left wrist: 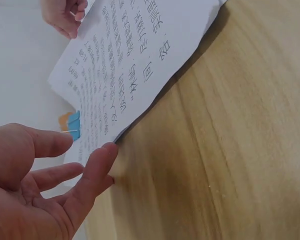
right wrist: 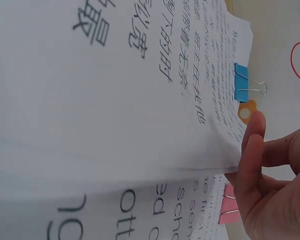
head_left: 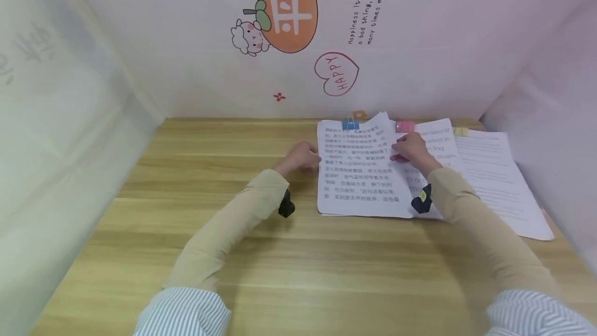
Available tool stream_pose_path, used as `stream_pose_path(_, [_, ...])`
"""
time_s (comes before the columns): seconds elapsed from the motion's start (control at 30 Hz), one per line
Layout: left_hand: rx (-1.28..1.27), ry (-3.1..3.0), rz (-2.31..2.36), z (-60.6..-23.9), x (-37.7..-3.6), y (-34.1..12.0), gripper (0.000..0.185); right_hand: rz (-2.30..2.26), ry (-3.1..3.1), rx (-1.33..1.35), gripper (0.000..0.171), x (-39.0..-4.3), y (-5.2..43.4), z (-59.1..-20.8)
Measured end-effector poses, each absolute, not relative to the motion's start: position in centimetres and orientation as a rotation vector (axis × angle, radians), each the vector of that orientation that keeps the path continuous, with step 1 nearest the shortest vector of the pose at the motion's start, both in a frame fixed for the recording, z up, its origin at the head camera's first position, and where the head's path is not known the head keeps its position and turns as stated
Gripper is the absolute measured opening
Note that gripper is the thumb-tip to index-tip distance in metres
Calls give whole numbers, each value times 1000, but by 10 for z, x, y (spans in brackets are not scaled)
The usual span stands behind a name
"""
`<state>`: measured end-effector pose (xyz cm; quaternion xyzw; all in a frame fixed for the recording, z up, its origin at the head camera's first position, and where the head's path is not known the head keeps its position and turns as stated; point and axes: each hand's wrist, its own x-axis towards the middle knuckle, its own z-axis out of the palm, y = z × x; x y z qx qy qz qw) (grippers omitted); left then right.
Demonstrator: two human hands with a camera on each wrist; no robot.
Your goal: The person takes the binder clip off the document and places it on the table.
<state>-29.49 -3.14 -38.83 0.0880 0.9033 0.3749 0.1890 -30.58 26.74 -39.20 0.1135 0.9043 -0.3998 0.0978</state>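
My right hand (head_left: 411,149) pinched the right edge of the clipped paper stack (head_left: 359,170) at centre frame; my left hand (head_left: 300,158) lay open beside it. Light, floppy sheets, I judged: best held near the blue binder clip (head_left: 351,124).

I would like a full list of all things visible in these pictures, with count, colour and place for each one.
Paper stacks: three, white with printed text; Chinese-text stack centre, English-text stack beside it, third stack far right.
Binder clips: blue on the Chinese stack's top edge, pink on the English stack, yellowish on the third, orange behind the blue.
Table: one, light wood.
Wall stickers: orange fruit, red heart.
Left hand: open, at the Chinese stack's left edge.
Right hand: holds that stack's right edge.
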Motion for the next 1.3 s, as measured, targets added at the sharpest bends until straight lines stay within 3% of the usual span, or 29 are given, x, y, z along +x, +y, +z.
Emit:
stream_pose_path(0.37, [24, 2333, 1408, -399, -301, -36, 50, -1329, 2666, 451, 54, -306, 263, -407])
stream_pose_path(0.7, [-149, 2094, 1668, -409, -310, -38, 55, -1518, 2462, 542, 54, -275, 260, -410])
stream_pose_path(1.0, [-284, 1973, 1767, -412, -310, -45, 43, -1656, 2293, 517, 56, -248, 252, -419])
stream_pose_path(1.3, [-380, 1887, 1833, -418, -310, -47, 55, -1684, 2235, 467, 55, -227, 244, -420])
